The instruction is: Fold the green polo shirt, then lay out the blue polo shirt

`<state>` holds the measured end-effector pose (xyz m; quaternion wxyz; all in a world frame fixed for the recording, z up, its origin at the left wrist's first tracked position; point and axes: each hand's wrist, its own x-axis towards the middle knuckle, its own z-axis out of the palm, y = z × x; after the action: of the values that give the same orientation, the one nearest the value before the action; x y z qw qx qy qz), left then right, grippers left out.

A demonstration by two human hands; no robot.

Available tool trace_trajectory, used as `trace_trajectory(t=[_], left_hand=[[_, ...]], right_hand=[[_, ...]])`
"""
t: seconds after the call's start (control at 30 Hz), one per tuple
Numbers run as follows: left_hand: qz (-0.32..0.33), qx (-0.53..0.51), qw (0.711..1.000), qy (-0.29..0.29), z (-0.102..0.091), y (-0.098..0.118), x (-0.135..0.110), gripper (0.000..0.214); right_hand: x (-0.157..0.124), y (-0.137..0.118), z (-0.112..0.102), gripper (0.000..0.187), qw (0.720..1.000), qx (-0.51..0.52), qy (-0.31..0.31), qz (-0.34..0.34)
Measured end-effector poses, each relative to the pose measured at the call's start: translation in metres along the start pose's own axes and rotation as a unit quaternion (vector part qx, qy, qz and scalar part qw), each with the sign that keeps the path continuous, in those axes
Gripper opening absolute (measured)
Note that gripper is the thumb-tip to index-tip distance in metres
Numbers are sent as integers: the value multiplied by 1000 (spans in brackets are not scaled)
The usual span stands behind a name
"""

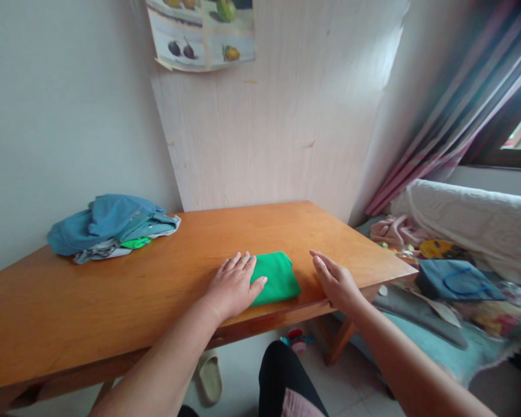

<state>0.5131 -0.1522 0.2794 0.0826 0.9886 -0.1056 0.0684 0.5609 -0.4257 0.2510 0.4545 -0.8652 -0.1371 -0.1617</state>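
A folded green cloth lies flat near the front edge of the wooden table. My left hand rests palm down on its left part, fingers stretched out and thumb apart, covering that side. To the right of the cloth, my right hand is held on edge by the table's front edge, apart from the cloth. Its fingers are straight and nothing shows in it.
A heap of crumpled clothes sits at the table's back left. To the right stands a couch loaded with a blue bag and other items. A slipper lies on the floor under the table.
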Motion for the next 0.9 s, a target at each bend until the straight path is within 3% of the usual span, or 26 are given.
trace_trajectory(t=[0.17,0.3,0.43,0.7,0.9], left_hand=[[8,-87,996,-8,-11,-13,6,77],[-27,-158,983,92,-30,-31,6,73],[-25,-150,975,165,-41,-37,1,66],[71,-5,993,96,-16,2,-26,64],[53,26,996,67,1,12,-36,68]], right_hand=[[-19,-1,-8,56,998,53,23,-17],[-30,-7,-13,54,996,82,33,-14],[-39,-16,-12,49,994,99,35,-24],[-51,-27,-1,42,993,112,30,-39],[-64,-25,7,31,989,114,49,-79]])
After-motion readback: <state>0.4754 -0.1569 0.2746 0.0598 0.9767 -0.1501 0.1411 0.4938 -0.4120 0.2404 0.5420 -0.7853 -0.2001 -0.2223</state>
